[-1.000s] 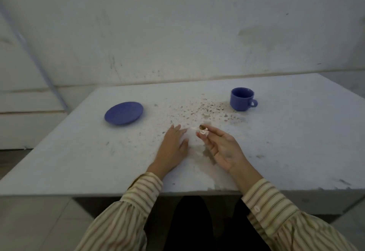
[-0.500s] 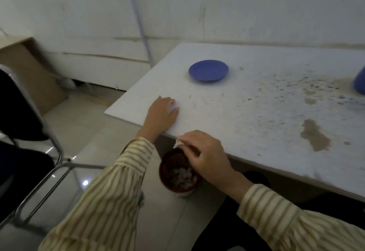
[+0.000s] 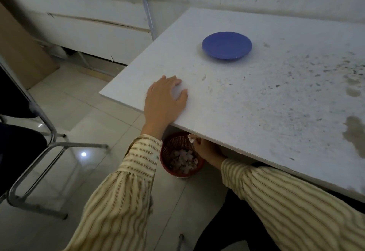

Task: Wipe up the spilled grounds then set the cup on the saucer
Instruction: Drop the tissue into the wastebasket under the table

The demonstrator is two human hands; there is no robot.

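The blue saucer (image 3: pixel 226 45) lies on the white table (image 3: pixel 246 100), far from me. Dark coffee grounds (image 3: pixel 308 81) speckle the tabletop to its right, with wet brown smears (image 3: pixel 354 132) at the right edge. The cup is out of view. My left hand (image 3: pixel 165 98) rests flat on the table near its left corner, fingers spread. My right hand (image 3: pixel 205 149) is below the table edge, partly hidden, pinching a small crumpled white tissue (image 3: pixel 191 137) over a red mesh bin (image 3: pixel 180 157).
The red bin on the tiled floor holds several crumpled white tissues. A metal-framed chair (image 3: pixel 33 142) stands at the left. A brown board (image 3: pixel 17 47) leans on the wall at far left. A metal pole (image 3: pixel 146 8) rises behind the table.
My view swung left and down from the table to the floor. My right hand carried the soiled tissue off the table and lower over the bin. My left hand slid to the table's left corner.
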